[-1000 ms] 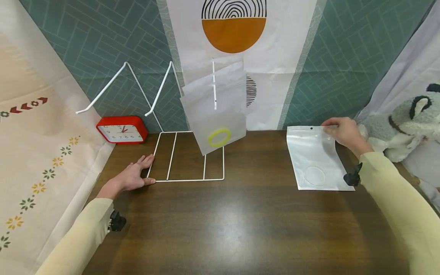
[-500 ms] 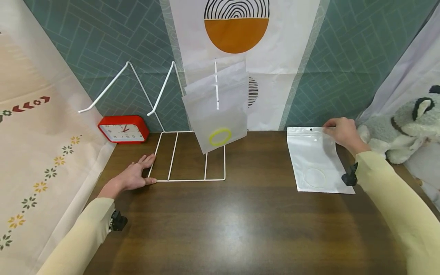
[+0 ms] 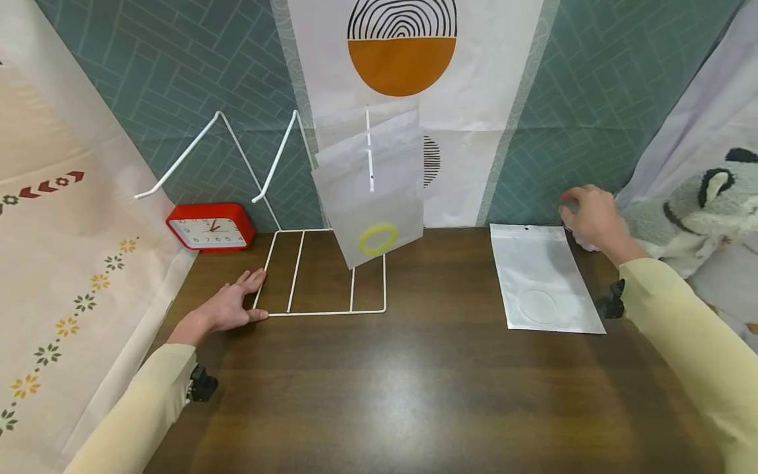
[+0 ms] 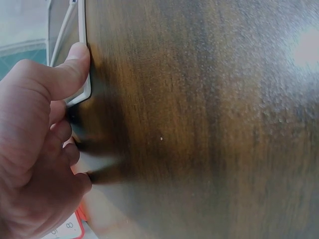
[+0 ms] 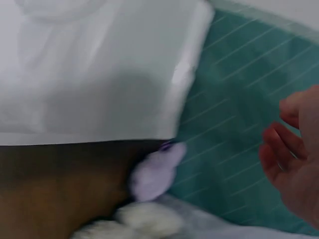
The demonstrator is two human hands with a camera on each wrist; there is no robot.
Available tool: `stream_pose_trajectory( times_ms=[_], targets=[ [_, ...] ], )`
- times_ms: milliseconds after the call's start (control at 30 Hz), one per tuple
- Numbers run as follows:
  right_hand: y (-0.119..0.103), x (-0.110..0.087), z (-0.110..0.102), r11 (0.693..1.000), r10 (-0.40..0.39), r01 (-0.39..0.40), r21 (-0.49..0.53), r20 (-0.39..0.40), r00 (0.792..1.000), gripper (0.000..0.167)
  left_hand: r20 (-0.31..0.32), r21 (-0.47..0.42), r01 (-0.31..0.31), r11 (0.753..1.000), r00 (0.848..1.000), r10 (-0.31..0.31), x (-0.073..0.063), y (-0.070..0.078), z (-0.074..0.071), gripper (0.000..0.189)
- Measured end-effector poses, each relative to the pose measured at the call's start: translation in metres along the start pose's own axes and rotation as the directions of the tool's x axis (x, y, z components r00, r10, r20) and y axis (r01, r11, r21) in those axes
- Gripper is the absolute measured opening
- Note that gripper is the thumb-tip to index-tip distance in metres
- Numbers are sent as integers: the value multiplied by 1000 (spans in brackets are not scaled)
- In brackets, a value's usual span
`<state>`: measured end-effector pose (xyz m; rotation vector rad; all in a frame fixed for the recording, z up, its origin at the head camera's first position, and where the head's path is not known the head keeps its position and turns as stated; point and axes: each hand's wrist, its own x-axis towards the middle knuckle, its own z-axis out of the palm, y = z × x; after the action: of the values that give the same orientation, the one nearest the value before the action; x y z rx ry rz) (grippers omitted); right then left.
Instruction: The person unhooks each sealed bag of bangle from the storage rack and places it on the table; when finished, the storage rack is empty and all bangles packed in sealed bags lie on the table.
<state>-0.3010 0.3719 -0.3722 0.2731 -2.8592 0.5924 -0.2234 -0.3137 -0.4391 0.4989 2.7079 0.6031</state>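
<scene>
My left hand (image 3: 227,306) rests at the near left corner of a white wire rack (image 3: 326,313). Its thumb lies on the front wire and the other fingers reach along the left side, as the left wrist view also shows. From the rack's right arm hangs a whitish zip bag (image 3: 379,191) with a yellow ring (image 3: 378,239) showing on it. Flat on the table lies a white zip pouch (image 3: 545,276) with a round outline near its bottom. Just above and right of its top corner, apart from it, is my right hand (image 3: 598,217), fingers loosely bent, holding nothing.
A red clock (image 3: 210,226) stands behind the rack's left side. At the right sits a grey plush toy (image 3: 687,217), with a small purple fuzzy thing (image 5: 154,174) beside the pouch's corner. Two bare rack arms (image 3: 183,158) project forward at the left.
My right hand has let go of the pouch's top corner and lifted slightly away. The pouch now lies flatter. My left hand stays at the rack.
</scene>
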Motion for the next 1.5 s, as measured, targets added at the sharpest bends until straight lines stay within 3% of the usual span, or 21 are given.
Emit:
stream_pose_trajectory(
  times_ms=[233,333,433,567,633,700,767,900,1100,1300,1400,1500],
  targets=[
    [-60,12,-25,986,-100,90,141,61,993,32,7,8,12,1000,1000,-12,-2,-3,-5,92],
    [-94,24,-32,958,-126,90,273,114,985,31,1,1,17,1000,1000,-17,-1,-3,-6,92],
    [-128,36,-33,881,-164,81,466,140,977,33,-6,3,22,1000,1000,-22,0,-4,-7,92],
    [-171,48,-31,720,-257,120,683,101,961,33,-15,13,9,1000,1000,-9,0,-3,-8,92],
    [-190,54,-32,660,-285,138,738,76,955,33,-21,15,-1,1000,1000,1,0,-2,-8,92],
    [-206,58,-34,626,-293,142,766,63,954,33,-20,14,-4,1000,1000,4,0,-2,-8,93],
    [-218,62,-36,616,-281,135,776,56,958,33,-21,19,-2,1000,1000,2,0,-2,-8,93],
    [-233,67,-37,617,-257,119,778,56,965,35,-17,27,5,1000,1000,-5,0,-1,-8,92],
    [-240,73,-32,570,-220,105,815,28,975,34,-11,14,2,1000,1000,-2,2,2,-8,92],
    [-239,73,-26,560,-203,60,827,66,977,35,-3,-2,16,1000,1000,-16,0,2,-4,92],
    [-240,74,-23,513,-227,38,858,93,969,34,-3,-1,15,1000,1000,-15,-1,2,-1,91],
    [-243,75,-21,437,-271,21,899,109,956,33,-9,7,10,1000,1000,-10,-1,2,-1,90]
  ],
)
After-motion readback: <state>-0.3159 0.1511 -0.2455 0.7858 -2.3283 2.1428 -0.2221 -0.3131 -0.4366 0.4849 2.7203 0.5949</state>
